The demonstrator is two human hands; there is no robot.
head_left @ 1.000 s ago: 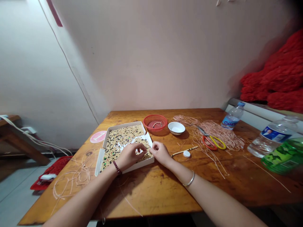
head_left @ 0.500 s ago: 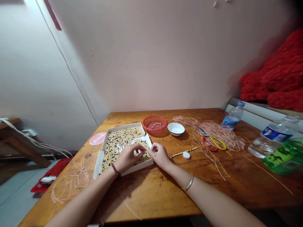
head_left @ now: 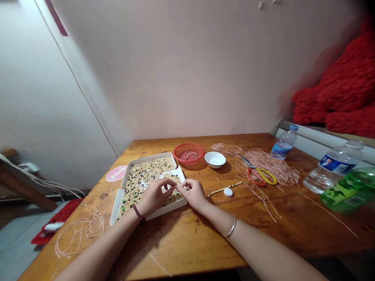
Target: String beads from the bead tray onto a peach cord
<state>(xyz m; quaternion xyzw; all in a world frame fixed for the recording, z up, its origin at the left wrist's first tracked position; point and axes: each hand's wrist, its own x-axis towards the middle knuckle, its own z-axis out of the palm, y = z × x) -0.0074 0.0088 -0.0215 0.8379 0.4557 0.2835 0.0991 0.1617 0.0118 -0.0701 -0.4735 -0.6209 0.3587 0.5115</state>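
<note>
My left hand (head_left: 154, 193) is over the front of a white cardboard box (head_left: 116, 207), thumb and index finger pinched together. What the pinch holds is too small to make out. My right hand (head_left: 193, 192) is at the box's right edge, its fingers curled into a pinch that meets the left fingertips. Whatever lies between the right fingers is hidden. Many small beads (head_left: 146, 168), mostly cream with black and a few green ones, fill the box beneath the hands. To the right of my right hand, a string of beads (head_left: 218, 191) lies beside a white round cap (head_left: 228, 192).
Behind the box are a red plastic basket (head_left: 179, 157) containing a beaded strand and a white bowl (head_left: 215, 159). Scissors (head_left: 260, 176) rest against a heap of pink cord (head_left: 272, 160). Several bottles (head_left: 334, 166) stand or lie at right. Loose cords (head_left: 88, 224) lie at left.
My right fingertips have come closer to the left ones, and the two pinches now meet. The whole view has shifted slightly, with things appearing a little further left.
</note>
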